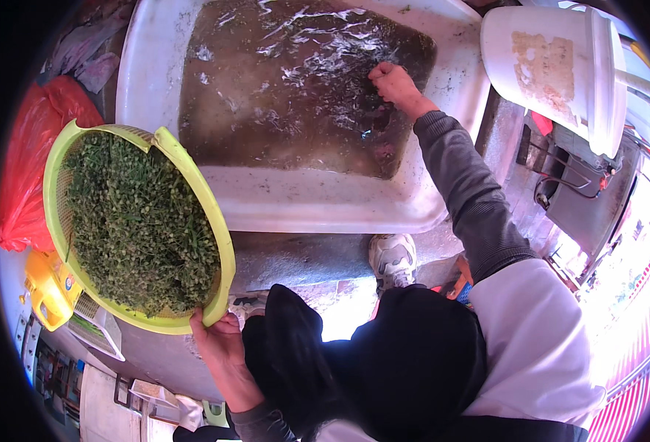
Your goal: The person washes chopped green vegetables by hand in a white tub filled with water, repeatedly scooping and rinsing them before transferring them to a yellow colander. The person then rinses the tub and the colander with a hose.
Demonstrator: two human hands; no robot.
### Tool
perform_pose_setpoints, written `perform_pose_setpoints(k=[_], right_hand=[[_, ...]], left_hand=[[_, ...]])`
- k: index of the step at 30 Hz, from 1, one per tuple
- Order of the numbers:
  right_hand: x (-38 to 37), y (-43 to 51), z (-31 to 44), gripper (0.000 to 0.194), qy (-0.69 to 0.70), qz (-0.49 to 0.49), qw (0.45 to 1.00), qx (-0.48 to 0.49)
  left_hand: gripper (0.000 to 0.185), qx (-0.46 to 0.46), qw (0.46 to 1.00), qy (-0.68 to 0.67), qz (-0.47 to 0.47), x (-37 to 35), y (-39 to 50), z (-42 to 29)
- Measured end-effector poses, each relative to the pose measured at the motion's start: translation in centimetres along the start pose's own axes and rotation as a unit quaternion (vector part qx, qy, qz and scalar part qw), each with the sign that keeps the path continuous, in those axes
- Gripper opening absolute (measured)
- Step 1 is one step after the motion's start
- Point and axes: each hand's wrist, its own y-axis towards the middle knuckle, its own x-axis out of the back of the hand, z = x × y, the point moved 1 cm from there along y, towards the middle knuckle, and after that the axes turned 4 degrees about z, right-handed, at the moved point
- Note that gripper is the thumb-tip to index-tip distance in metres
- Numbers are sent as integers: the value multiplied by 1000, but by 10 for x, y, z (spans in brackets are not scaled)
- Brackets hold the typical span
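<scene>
A yellow-green plastic basket (223, 237) with mesh walls is tilted at the left, full of small dark-green plant heads and stems (143, 226). My left hand (220, 334) grips the lower right part of its rim. In front of me is a large white plastic tub (303, 196) of murky brown water (259, 121), its surface rippled and bright with reflections. My right hand (395, 85) is over the right part of the water, at or just above the surface, with curled fingers. Whether anything small is between them does not show.
A white bucket (551, 77) with a torn label lies tipped beside the tub's right rim. Left of the basket are a red plastic bag (32, 177), a yellow jug (51, 287) and a white crate (96, 323). My shoe (392, 257) stands against the tub's near side.
</scene>
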Motion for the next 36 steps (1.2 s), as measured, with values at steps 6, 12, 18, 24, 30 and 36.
perform_pose_setpoints(k=[6, 12, 18, 24, 30, 36], right_hand=[[-51, -10, -46, 17, 119, 59, 991, -33], [-131, -29, -2, 20, 526, 383, 731, -207], [-80, -5, 34, 14, 555, 459, 691, -61], [45, 47, 9, 14, 459, -157, 875, 1], [78, 80, 11, 17, 335, -146, 931, -12], [-20, 45, 39, 18, 494, 229, 832, -104]], left_hand=[[30, 8, 1000, 6, -3, 15, 2, -3], [32, 9, 1000, 3, -5, 8, -2, -4], [30, 8, 1000, 0, -11, 0, -2, -2], [29, 4, 1000, -3, 8, 1, -4, -2], [29, 11, 1000, -6, 13, 0, -2, -1], [33, 1, 1000, 13, -15, 6, -2, -1]])
